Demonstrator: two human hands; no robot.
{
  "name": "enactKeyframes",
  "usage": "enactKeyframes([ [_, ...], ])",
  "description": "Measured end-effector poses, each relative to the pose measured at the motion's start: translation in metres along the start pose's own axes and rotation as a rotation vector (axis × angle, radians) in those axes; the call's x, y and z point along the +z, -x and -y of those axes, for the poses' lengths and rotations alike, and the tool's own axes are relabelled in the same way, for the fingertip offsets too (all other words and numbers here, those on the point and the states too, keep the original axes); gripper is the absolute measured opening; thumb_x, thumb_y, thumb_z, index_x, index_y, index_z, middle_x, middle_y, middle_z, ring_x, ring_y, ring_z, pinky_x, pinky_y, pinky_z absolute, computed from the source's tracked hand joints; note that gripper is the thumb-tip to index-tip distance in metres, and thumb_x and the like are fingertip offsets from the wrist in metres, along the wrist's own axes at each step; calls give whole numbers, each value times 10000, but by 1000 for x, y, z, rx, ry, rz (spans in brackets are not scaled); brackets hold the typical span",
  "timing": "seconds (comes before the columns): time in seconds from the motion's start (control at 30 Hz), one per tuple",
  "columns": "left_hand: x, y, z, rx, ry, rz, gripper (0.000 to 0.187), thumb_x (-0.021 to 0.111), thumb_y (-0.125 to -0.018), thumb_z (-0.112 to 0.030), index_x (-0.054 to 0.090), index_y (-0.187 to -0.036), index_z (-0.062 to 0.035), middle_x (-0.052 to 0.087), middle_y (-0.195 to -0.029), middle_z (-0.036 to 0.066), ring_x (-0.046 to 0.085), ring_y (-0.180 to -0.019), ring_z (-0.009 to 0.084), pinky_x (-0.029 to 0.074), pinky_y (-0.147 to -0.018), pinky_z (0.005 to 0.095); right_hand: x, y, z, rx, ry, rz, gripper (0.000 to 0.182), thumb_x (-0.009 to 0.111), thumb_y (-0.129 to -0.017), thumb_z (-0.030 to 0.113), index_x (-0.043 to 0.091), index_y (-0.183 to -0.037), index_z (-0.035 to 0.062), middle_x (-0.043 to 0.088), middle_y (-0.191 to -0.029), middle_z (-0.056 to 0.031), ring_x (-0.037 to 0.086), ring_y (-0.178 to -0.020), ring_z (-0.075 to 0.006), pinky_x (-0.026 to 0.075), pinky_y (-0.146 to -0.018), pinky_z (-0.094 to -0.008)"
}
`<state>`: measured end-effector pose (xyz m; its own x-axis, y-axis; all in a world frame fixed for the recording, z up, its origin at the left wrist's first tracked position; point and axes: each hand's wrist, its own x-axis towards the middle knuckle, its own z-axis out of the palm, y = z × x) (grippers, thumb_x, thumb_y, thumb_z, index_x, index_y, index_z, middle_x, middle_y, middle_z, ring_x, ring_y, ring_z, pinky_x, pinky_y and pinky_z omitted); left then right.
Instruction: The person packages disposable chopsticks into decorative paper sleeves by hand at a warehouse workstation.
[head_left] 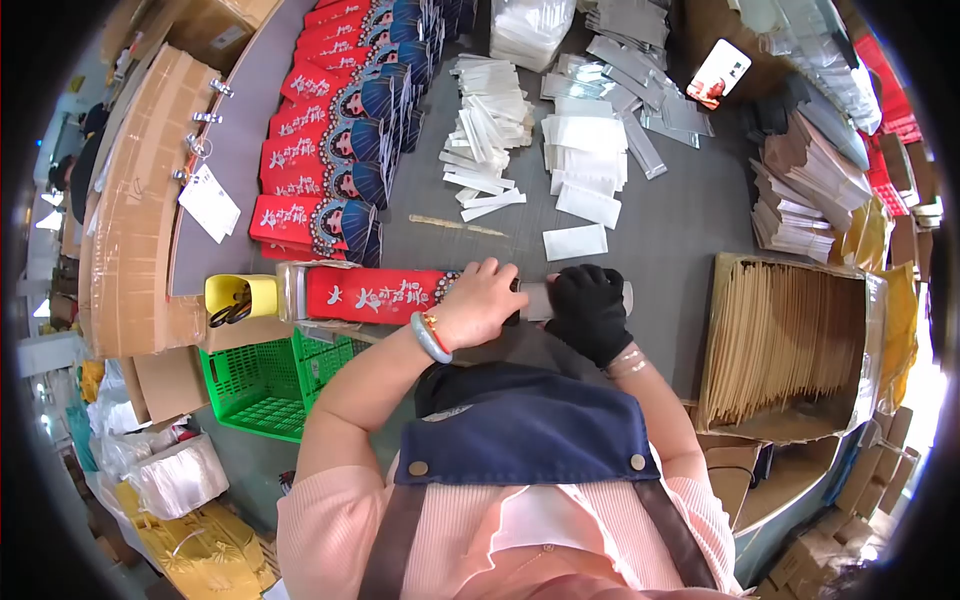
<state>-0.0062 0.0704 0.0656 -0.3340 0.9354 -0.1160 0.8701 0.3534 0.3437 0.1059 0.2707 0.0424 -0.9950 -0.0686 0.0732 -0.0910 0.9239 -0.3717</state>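
Your left hand (485, 305) curls over the red packet (375, 296) at the table's (670, 220) near edge; your gloved right hand (588, 312) bunches at the clear sleeve (537, 301), though I cannot tell what either pinches

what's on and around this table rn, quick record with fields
left hand: bare, on a red printed packet
right hand: black-gloved, beside a translucent strip
back left: overlapping red-and-blue packets
back middle: white slips in piles
right: cardboard box of upright brown sheets
left edge: yellow cup with black-handled scissors
below left: green plastic crate
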Motion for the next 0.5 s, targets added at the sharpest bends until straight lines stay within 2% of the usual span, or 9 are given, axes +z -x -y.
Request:
enactKeyframes([
  [0.03, -13, -2, -1, 11, -46, 65, 406, 769, -587, -126, 657, -974, -171, 532, -1049, 101, 523, -973, 320, 469, -809, 428, 0, 0, -3, -25, 16, 22, 695, 816, -607, 437, 581, -1188, 137, 587, -1089, -70, 546, -1047, -282, 382, -887, -471],
  [0.07, -30, 1, 6, 57, -9, -62, 292, 746, -569, -121, 645, -842, -145, 523, -983, 91, 530, -908, 308, 474, -750, 423, -14, 0, -2, -5, -38, -85, 663, 819, -606, 414, 583, -1156, 130, 587, -1083, -75, 544, -1051, -287, 384, -882, -467],
  [0.13, -73, 10, 29, 118, 15, -203, 267, 705, -585, -63, 637, -836, -124, 548, -963, 89, 546, -874, 318, 474, -749, 422, -49, 2, -3, 31, -85, -272, 599, 835, -599, 349, 583, -1084, 106, 592, -1036, -89, 552, -1024, -305, 394, -862, -453],
  [0.2, -107, 17, 59, 21, 27, -269, 256, 667, -611, 9, 630, -846, -83, 556, -1041, 123, 552, -972, 341, 484, -845, 412, -47, 6, -20, 136, -69, -255, 594, 840, -593, 321, 590, -1083, 98, 602, -996, -91, 568, -964, -307, 394, -851, -443],
  [0.3, -94, 36, 85, -263, -347, -556, 461, 753, -603, -28, 645, -1051, -61, 494, -1283, 203, 495, -1161, 396, 438, -989, 462, -47, 11, -13, 159, -18, -195, 596, 838, -588, 321, 596, -1085, 98, 609, -1005, -91, 575, -959, -301, 392, -853, -444],
  [0.37, -33, 42, 68, -449, -1, -626, 611, 830, -670, -193, 598, -1214, -43, 447, -1351, 221, 447, -1250, 405, 389, -1052, 470, -44, 12, -4, 161, -7, -167, 597, 837, -586, 321, 600, -1087, 99, 611, -1015, -88, 577, -964, -298, 391, -855, -444],
  [0.43, 23, 43, 33, -519, 75, -519, 935, 875, -622, -381, 446, -1380, -41, 398, -1390, 245, 358, -1306, 443, 284, -1092, 547, -38, 14, 2, 169, -2, -137, 599, 836, -584, 321, 603, -1090, 101, 612, -1022, -85, 578, -967, -296, 390, -859, -441],
  [0.47, 48, 43, 23, -634, 114, -466, 1000, 885, -610, -385, 399, -1411, -35, 361, -1425, 245, 322, -1320, 454, 245, -1099, 568, -38, 14, 4, 178, -20, -91, 607, 832, -589, 328, 604, -1104, 101, 611, -1026, -84, 578, -970, -297, 390, -866, -438],
  [0.5, 60, 44, 25, -626, 137, -521, 1005, 887, -608, -383, 397, -1411, -30, 355, -1432, 244, 322, -1319, 451, 246, -1098, 561, -38, 15, 4, 163, -5, -70, 608, 831, -590, 332, 604, -1104, 100, 612, -1026, -83, 578, -971, -296, 390, -867, -440],
])
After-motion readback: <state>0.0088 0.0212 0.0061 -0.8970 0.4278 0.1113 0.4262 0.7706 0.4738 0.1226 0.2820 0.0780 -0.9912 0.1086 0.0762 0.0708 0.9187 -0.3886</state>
